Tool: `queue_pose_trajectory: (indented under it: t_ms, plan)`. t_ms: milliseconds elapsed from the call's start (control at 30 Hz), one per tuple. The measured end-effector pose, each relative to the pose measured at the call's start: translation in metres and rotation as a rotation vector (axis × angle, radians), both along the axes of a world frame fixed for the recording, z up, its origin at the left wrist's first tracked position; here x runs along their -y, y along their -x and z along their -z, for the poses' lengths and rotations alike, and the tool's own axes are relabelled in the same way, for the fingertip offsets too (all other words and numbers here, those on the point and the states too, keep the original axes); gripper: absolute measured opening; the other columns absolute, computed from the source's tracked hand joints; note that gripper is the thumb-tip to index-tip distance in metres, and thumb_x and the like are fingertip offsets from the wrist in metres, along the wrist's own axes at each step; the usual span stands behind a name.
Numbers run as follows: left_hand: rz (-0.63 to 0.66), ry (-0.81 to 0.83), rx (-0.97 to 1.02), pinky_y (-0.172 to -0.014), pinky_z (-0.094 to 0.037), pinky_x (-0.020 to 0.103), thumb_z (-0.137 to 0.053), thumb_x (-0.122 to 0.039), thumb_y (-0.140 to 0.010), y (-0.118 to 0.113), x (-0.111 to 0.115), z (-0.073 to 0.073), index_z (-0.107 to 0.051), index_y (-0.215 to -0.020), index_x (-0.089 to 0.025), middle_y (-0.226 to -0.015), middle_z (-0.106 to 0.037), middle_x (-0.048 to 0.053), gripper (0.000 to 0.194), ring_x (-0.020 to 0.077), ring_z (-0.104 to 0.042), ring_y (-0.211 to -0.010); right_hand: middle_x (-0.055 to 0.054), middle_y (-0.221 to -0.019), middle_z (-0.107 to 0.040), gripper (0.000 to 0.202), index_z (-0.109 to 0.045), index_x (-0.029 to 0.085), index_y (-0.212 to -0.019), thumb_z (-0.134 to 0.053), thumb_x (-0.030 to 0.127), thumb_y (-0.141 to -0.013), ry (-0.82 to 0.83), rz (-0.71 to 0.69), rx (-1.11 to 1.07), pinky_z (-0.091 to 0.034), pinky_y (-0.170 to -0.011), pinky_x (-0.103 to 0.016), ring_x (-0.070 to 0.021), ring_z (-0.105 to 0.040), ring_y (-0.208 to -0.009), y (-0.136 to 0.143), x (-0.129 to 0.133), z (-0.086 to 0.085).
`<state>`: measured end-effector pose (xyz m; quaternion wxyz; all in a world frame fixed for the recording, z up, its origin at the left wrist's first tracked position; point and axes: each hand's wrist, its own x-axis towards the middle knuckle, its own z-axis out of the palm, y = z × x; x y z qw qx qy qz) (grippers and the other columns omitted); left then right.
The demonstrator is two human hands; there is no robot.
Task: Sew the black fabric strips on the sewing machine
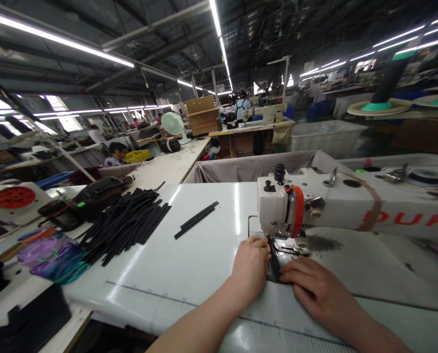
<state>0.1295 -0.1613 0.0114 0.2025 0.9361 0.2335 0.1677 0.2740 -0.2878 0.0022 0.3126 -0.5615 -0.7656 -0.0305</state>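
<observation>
A white sewing machine (314, 201) with an orange guard stands at the right of the pale tabletop (204, 255). Under its head lies a narrow black strip (274, 267). My left hand (252, 262) is at the strip's left side, fingers curled and pressed together close to the needle area. On the strip's right edge rest the fingertips of my right hand (310, 282), its fingers bent and close together. To the left, a heap of black strips (131, 220) is spread on the table, and a small pair of strips (197, 219) lies apart from it.
A purple and teal bag (55, 257) and a dark jar (60, 214) sit at the left. Black fabric (31, 318) lies at lower left. Behind are a pale fan (174, 125), a cardboard box (202, 115), a cloth-lined bin (248, 169) and people at other tables.
</observation>
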Motion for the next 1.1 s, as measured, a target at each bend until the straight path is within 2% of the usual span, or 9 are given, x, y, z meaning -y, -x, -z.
queue_pose_trajectory:
  t_ms: [233, 400, 667, 900, 1100]
  plan:
    - [0.054, 0.008, 0.01, -0.092, -0.046, 0.033, -0.048, -0.006, -0.089, 0.002, -0.001, -0.004, -0.067, -0.08, -0.017, -0.095, -0.07, 0.006, 0.024, 0.0198, -0.06, -0.094, -0.006, -0.107, -0.069, 0.033, -0.068, 0.023, -0.102, -0.044, 0.009, -0.084, -0.005, 0.077, 0.04, -0.055, -0.087, -0.039, -0.0218, -0.064, -0.098, -0.006, -0.008, 0.01]
    - [0.022, 0.024, -0.027, -0.09, -0.047, 0.033, -0.055, -0.011, -0.089, 0.003, -0.002, -0.004, -0.069, -0.078, -0.017, -0.093, -0.071, 0.005, 0.018, 0.0212, -0.061, -0.093, -0.007, -0.112, -0.068, 0.035, -0.065, 0.022, -0.108, -0.043, 0.009, -0.084, -0.042, 0.135, 0.106, -0.055, -0.087, -0.039, -0.0222, -0.063, -0.101, -0.007, -0.014, 0.015]
    - [-0.057, 0.002, -0.086, -0.087, -0.047, 0.035, -0.057, -0.018, -0.089, 0.003, 0.003, -0.009, -0.072, -0.086, -0.018, -0.102, -0.069, 0.006, 0.016, 0.0227, -0.06, -0.095, -0.008, -0.112, -0.067, 0.033, -0.062, 0.018, -0.109, -0.043, 0.008, -0.084, -0.062, 0.133, 0.146, -0.056, -0.087, -0.041, -0.0227, -0.063, -0.1, -0.004, -0.013, 0.012]
    - [-0.081, -0.036, -0.099, -0.087, -0.048, 0.038, -0.054, -0.021, -0.092, 0.002, 0.005, -0.006, -0.073, -0.09, -0.018, -0.103, -0.067, 0.006, 0.02, 0.0238, -0.059, -0.098, -0.008, -0.115, -0.066, 0.037, -0.061, 0.019, -0.114, -0.043, 0.008, -0.084, -0.072, 0.144, 0.17, -0.054, -0.088, -0.039, -0.0223, -0.062, -0.102, -0.003, -0.012, 0.014]
    - [-0.021, -0.079, -0.072, -0.088, -0.049, 0.034, -0.054, -0.015, -0.089, 0.002, 0.004, -0.005, -0.073, -0.082, -0.015, -0.095, -0.066, 0.007, 0.021, 0.022, -0.058, -0.094, -0.009, -0.114, -0.066, 0.037, -0.063, 0.018, -0.113, -0.043, 0.007, -0.082, -0.076, 0.142, 0.168, -0.054, -0.088, -0.04, -0.0233, -0.061, -0.102, -0.002, -0.013, 0.016]
